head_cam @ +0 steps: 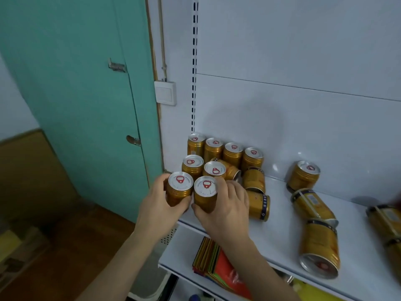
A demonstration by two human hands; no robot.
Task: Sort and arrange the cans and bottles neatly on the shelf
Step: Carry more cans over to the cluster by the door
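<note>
Cans of gold metal crowd the left end of the white shelf (282,240), and I have one in each hand at its front edge. My left hand (156,205) wraps around the front-left can (179,189), thumb across its front and fingers curled behind, so that grip is clamped on it. My right hand (225,207) grips the can beside it (205,193) in the same way, fingers curved around its right side. Both cans stand upright with their silver lids and red pull-tabs facing up, nearly touching each other.

Behind them two more upright cans (192,165) form a second row, and four upright cans (224,148) line the back panel. A tipped can (230,169) lies among them, and two others (257,192) lie on their sides just right of my right hand. Further right, one can stands upright (303,175), with several fallen cans (316,233) scattered in front of it and towards the right edge.

On the lower shelf lies a stack of colourful packets (217,261). A teal door (86,83) and a white wall switch (165,92) are to the left.
</note>
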